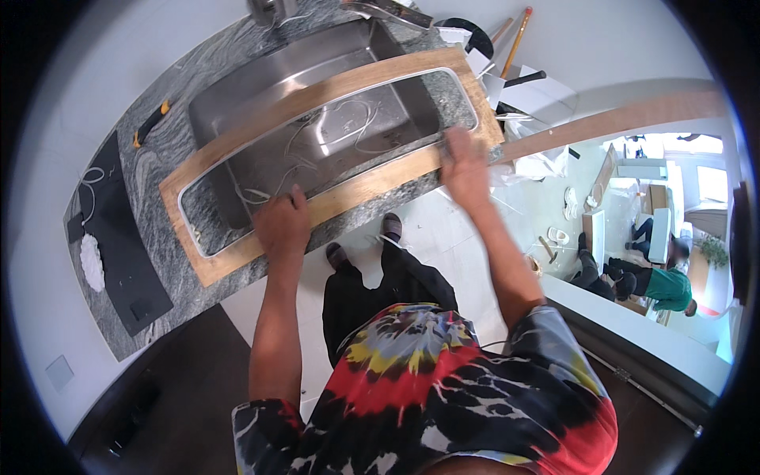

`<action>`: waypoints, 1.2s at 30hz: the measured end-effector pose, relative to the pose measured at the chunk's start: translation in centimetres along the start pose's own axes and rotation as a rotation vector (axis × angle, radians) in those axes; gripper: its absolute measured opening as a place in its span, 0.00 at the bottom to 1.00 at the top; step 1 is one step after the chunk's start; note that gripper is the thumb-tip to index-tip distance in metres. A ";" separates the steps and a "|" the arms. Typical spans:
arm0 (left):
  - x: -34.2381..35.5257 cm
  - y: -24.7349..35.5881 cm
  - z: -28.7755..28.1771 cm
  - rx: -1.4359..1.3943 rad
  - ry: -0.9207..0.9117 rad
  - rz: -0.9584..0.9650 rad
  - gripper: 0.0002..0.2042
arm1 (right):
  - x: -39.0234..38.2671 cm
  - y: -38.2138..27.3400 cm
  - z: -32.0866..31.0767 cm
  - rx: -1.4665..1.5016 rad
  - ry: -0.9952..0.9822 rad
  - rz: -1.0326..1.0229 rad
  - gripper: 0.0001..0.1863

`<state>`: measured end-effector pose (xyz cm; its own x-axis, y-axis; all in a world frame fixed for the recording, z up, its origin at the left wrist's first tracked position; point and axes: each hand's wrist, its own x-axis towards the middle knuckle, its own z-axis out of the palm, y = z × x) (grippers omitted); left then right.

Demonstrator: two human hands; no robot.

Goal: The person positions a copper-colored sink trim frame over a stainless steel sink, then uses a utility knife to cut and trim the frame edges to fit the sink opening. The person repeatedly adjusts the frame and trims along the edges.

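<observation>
A long wooden frame [368,188] with a rounded rectangular opening and a white inner edge lies tilted over the stainless steel sink [237,99]. Its near rail is in my left hand [283,226], fingers wrapped over the wood and thumb raised. At the near right corner, my right hand [465,170] also grips the frame, slightly smeared by motion. A thin pale cord [372,119] loops in the sink, seen through the opening. Grey veined stone countertop [170,186] surrounds the sink and shows below the frame's left end.
On the countertop's left lie a yellow-and-black utility knife [152,123] and a black panel [119,237] with a white cable. The faucet [273,9] stands behind the sink. Tools and scraps clutter the right end. Two people [673,285] work beyond, near a hammer [548,247] on the floor.
</observation>
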<state>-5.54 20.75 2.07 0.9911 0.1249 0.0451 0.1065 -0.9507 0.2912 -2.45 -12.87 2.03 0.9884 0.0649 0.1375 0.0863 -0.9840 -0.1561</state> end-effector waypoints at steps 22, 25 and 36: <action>0.0 0.1 -0.2 0.054 -0.009 -0.020 0.23 | -4.4 -14.9 0.7 0.180 -0.183 -0.264 0.39; -0.3 -0.5 0.3 0.079 0.023 -0.011 0.23 | -1.3 -6.0 -0.3 0.103 -0.102 -0.103 0.34; 0.1 -0.1 -0.2 0.085 -0.080 -0.033 0.23 | -4.5 -14.2 1.3 0.240 -0.120 -0.205 0.39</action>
<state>-5.49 20.94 2.20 0.9898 0.1368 -0.0407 0.1423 -0.9675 0.2090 -7.98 1.00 2.39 0.9538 0.2906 0.0756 0.2977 -0.8820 -0.3653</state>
